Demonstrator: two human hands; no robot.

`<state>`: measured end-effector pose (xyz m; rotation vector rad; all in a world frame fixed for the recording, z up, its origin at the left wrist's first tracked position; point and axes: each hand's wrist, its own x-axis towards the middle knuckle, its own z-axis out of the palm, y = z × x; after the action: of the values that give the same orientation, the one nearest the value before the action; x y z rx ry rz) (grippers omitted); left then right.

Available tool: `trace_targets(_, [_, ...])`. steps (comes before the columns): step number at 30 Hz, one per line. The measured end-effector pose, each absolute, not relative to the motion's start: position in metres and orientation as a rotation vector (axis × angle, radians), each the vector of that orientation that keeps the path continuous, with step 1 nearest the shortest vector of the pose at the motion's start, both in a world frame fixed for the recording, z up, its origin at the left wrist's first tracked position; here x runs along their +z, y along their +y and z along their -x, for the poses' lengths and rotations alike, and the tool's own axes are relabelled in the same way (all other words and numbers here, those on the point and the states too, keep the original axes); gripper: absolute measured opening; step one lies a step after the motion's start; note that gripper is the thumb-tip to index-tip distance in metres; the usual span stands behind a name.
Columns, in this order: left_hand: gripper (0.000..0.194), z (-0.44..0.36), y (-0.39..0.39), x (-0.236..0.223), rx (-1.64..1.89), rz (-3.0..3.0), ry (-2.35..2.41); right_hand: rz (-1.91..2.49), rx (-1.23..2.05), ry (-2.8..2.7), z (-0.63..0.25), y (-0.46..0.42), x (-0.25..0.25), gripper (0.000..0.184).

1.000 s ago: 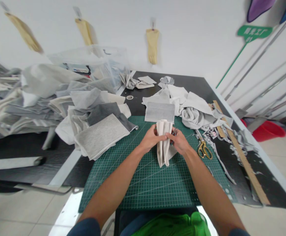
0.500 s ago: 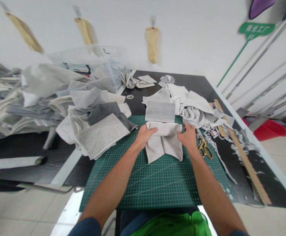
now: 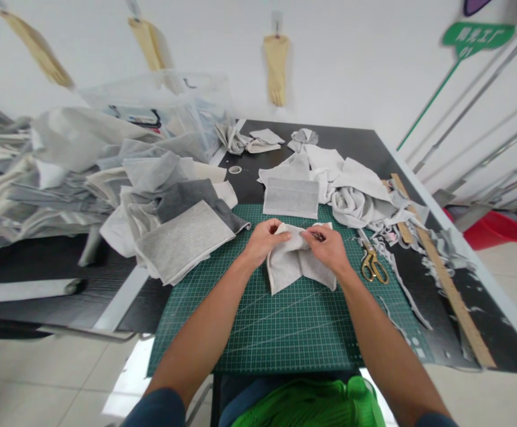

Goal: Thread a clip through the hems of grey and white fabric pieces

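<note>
A light grey piece of fabric lies on the green cutting mat, its far edge folded over and lifted. My left hand pinches the left end of that edge between thumb and fingers. Closed on the same edge, nearer its middle, is my right hand; its fingertips are partly hidden. Just beyond my hands a flat grey folded cloth rests at the mat's far edge. Gold-handled scissors lie to the right of my right hand.
Stacked grey fabric covers the left side, with a clear plastic box behind it. At right are crumpled white cloths, scraps and a wooden ruler. A tape roll sits at the back.
My right hand has moved left along the fabric's far edge, towards my left hand. The edge between them is now bunched and raised. The view has shifted slightly.
</note>
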<state>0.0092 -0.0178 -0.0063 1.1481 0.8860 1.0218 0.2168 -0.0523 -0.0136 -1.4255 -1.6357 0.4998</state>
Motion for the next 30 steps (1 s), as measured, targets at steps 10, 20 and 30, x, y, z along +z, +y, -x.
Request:
trace_targets(10, [0.033, -0.014, -0.020, 0.001, 1.321, -0.944, 0.791, 1.506, 0.394, -1.715, -0.219, -0.057, -0.008, 0.020])
trace_targets(20, [0.036, -0.027, -0.029, -0.002, 1.182, -1.246, 0.767, 1.281, 0.454, -1.713, -0.200, -0.070, 0.005, 0.030])
trace_targets(30, [0.033, -0.028, -0.036, 0.004, 1.021, -1.310, 0.809, 1.268, 0.780, -1.416, -0.198, -0.069, 0.006, 0.023])
